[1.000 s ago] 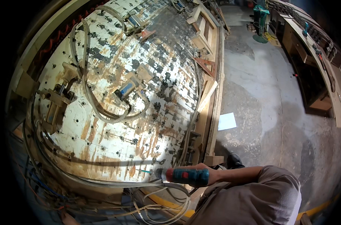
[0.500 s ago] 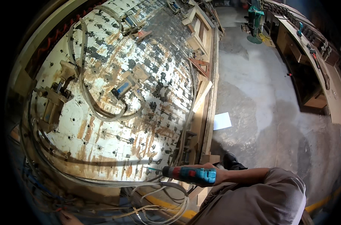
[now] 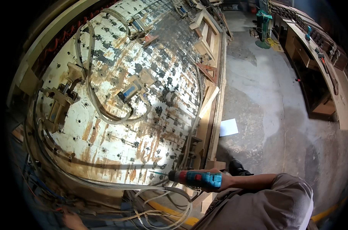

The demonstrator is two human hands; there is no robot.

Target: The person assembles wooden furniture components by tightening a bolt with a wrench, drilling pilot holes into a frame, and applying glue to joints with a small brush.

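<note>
My right hand point(image 3: 220, 179) is closed round the grip of a teal cordless drill point(image 3: 202, 179) with a red collar and dark chuck. Its long thin bit points left, over the near right corner of a worn white work table point(image 3: 105, 153) dotted with holes. At the lower left edge my left hand point(image 3: 72, 221) reaches in among dark hoses and cables, beside a small reddish piece point(image 3: 59, 209). Its fingers are too dim to make out what they hold, if anything. Grey hoses point(image 3: 183, 195) loop just below the drill.
Pneumatic clamps point(image 3: 131, 90) with hoses stand on the table. A wooden frame point(image 3: 206, 32) and a reddish triangle point(image 3: 208, 72) lie along its right edge. A white sheet point(image 3: 228, 127) is on the floor. At the far right runs a workbench point(image 3: 344, 103) with tools.
My left hand has come further into view at the lower left, moving up slightly. The view has shifted a little. The drill stays in my right hand, almost in the same place.
</note>
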